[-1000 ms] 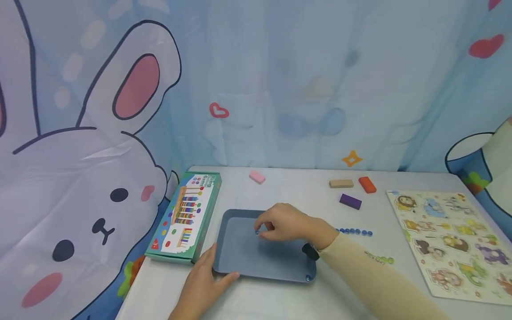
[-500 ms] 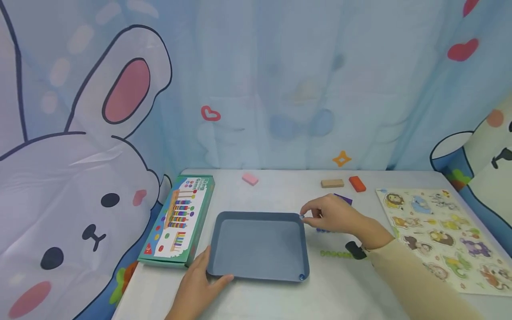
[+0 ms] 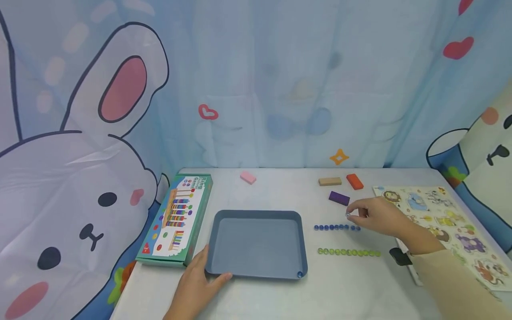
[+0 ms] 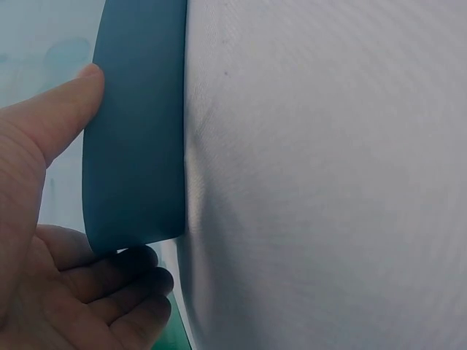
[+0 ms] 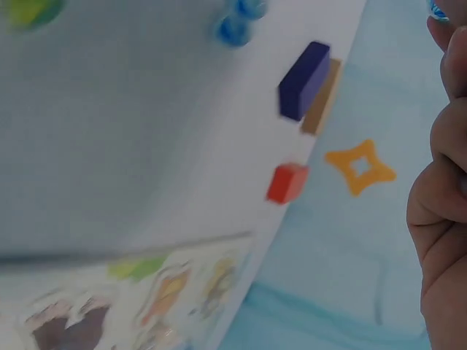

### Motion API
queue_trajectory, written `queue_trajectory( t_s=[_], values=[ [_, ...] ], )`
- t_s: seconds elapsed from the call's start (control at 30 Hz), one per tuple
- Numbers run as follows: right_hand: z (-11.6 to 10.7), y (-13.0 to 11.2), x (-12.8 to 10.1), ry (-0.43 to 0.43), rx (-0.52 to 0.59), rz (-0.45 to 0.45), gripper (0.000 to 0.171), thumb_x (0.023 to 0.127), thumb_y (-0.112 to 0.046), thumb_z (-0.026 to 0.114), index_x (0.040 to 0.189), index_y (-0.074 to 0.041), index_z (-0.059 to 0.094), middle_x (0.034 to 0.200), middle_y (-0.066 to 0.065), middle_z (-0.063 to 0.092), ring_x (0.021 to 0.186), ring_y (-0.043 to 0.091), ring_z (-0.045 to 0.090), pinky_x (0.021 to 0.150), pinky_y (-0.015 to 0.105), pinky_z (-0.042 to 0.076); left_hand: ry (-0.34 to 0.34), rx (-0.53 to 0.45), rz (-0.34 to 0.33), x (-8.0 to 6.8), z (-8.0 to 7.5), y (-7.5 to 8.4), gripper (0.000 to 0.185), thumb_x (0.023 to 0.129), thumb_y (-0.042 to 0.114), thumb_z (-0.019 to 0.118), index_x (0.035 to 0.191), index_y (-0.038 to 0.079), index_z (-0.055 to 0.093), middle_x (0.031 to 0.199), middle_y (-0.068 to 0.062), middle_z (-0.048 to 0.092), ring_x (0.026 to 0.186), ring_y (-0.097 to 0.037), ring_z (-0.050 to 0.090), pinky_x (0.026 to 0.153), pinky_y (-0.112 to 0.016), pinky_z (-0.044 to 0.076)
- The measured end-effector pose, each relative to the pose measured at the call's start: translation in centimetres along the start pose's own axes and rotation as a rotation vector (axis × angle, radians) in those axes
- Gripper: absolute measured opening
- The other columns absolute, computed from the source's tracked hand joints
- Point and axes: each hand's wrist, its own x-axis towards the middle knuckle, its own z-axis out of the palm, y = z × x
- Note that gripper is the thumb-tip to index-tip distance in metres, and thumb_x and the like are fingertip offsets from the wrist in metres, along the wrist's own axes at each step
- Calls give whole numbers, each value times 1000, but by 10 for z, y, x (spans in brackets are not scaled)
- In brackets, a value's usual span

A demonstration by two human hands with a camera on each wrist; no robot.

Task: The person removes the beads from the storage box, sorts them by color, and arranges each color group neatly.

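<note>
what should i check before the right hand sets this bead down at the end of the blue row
1. Bead pinched in right hand: ok, a small blue bead shows at the fingertips.
2. Blue bead row straight, its right end free: ok.
3. Green bead row out of the way: ok, nearer the person.
4. Purple block clear of the row: ok, behind it.
5. Left hand steadying the tray: ok, grip on the near-left corner.
6. One bead left in the tray's corner: ok.
</note>
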Motion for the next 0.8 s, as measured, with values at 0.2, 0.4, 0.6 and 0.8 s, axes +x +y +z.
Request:
queue_trajectory(
  t_s=[0.2, 0.4, 0.6, 0.8],
  values=[
    [8, 31, -9, -90, -23, 131, 20, 87, -25, 85, 106, -18, 81, 65, -8, 52, 60, 9, 46, 48, 22, 35, -2, -4, -2, 1, -1, 0, 118, 79, 70, 80, 162, 0, 34, 163, -22, 44, 151, -42, 43, 119, -63, 41],
    [15, 48, -16, -125, -2, 161, 17, 87, -24, 84, 103, -17, 81, 65, -7, 53, 59, 9, 47, 48, 23, 35, 4, -3, 1, 0, -1, 0, 118, 79, 70, 80, 162, 0, 34, 162, -22, 44, 150, -42, 44, 119, -63, 42],
    [20, 56, -17, -173, -4, 187, 16, 87, -21, 83, 103, -18, 81, 66, -7, 54, 62, 10, 49, 51, 24, 37, 12, -12, 12, 0, -1, 1, 117, 80, 67, 82, 161, -1, 34, 162, -22, 45, 150, -41, 44, 119, -62, 42],
    [25, 56, -17, -233, -10, 241, 21, 88, -22, 82, 107, -16, 80, 72, -4, 58, 69, 14, 54, 54, 25, 40, 5, -16, 10, 0, -1, 2, 117, 80, 67, 81, 161, -1, 34, 162, -22, 44, 150, -42, 44, 119, -63, 42]
  ],
)
